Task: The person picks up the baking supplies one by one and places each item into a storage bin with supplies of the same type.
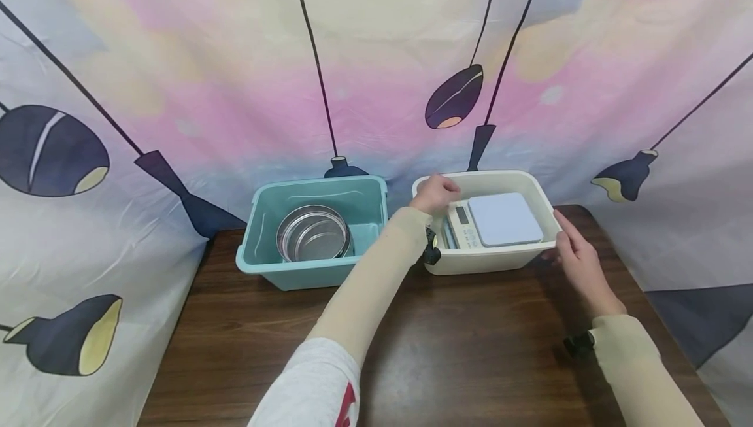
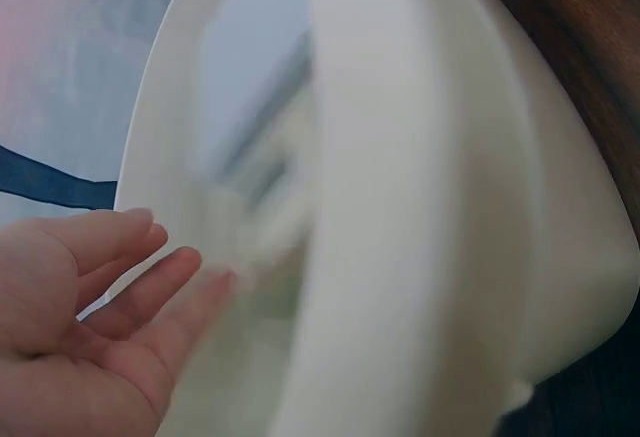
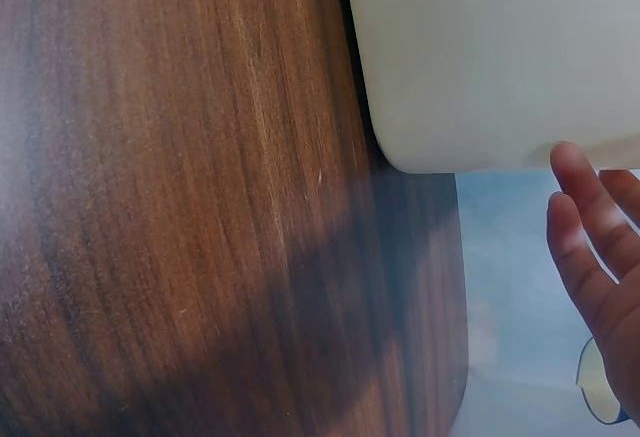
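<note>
A white plastic bin (image 1: 488,261) stands at the back right of the table. Inside it lies a kitchen scale (image 1: 506,219) with a pale square platform and a small display. Over the bin's left end is my left hand (image 1: 434,194), its fingers loosely bent near the inner wall; the left wrist view shows nothing between them. My right hand (image 1: 579,260) is at the bin's right end, with fairly straight fingers (image 3: 575,172) at its outer wall. A thin bluish item (image 1: 450,234) beside the scale is partly hidden by the wall and left arm.
To the left stands a teal bin (image 1: 306,276) holding round metal tins (image 1: 314,234), seemingly nested. Both bins sit on a dark wooden table (image 1: 459,342). Behind it hangs a patterned cloth (image 1: 376,87) close to the bins' back rims.
</note>
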The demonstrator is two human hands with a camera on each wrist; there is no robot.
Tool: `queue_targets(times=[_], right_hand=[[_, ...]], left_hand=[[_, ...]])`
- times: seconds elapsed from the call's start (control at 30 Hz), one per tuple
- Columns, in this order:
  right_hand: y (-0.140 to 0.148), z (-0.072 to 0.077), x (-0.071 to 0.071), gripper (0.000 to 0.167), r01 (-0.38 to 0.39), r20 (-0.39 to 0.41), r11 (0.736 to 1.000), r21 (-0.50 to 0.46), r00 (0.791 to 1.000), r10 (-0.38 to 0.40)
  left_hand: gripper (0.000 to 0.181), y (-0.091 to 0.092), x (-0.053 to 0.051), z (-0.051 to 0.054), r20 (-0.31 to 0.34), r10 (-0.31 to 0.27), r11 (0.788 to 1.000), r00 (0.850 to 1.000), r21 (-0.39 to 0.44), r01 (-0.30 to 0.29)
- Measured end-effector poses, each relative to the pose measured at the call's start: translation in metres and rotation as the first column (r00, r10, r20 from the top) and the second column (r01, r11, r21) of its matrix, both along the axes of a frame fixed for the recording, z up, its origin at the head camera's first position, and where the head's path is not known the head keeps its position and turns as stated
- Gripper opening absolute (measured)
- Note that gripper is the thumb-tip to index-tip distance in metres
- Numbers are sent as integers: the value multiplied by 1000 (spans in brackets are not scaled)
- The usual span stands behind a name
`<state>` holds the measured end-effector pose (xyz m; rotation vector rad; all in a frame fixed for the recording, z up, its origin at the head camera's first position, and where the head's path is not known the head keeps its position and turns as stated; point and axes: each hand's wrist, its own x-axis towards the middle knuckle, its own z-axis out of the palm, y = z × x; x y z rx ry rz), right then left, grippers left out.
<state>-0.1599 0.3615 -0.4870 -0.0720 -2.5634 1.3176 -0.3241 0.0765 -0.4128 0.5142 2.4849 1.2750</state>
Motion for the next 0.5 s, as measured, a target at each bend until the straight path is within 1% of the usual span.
queue_targets(times=[0.13, 0.2, 0.27, 0.33, 0.4, 0.5], right_hand=[[0, 0, -1, 51, 2, -13, 1000, 2, 1000, -2], [-1, 0, -1, 51, 3, -13, 1000, 8, 1000, -3], [-1, 0, -1, 51, 5, -10, 1000, 12, 1000, -4], [0, 0, -1, 51, 3, -11, 1000, 13, 1000, -3], [0, 0, -1, 52, 5, -13, 1000, 11, 1000, -4], [-1, 0, -2, 51, 8, -15, 1000, 14, 1000, -8]], left_hand=[[28, 0, 1, 4, -23, 26, 1000, 999, 10, -26], [29, 1, 3, 5, -18, 38, 999, 999, 40, -37], [30, 2, 4, 5, 8, 55, 994, 998, 94, -56], [31, 3, 5, 6, 41, 79, 985, 996, 150, -84], [32, 4, 6, 6, 70, 93, 972, 993, 212, -106], [30, 3, 8, 8, 85, 105, 949, 991, 291, -125]])
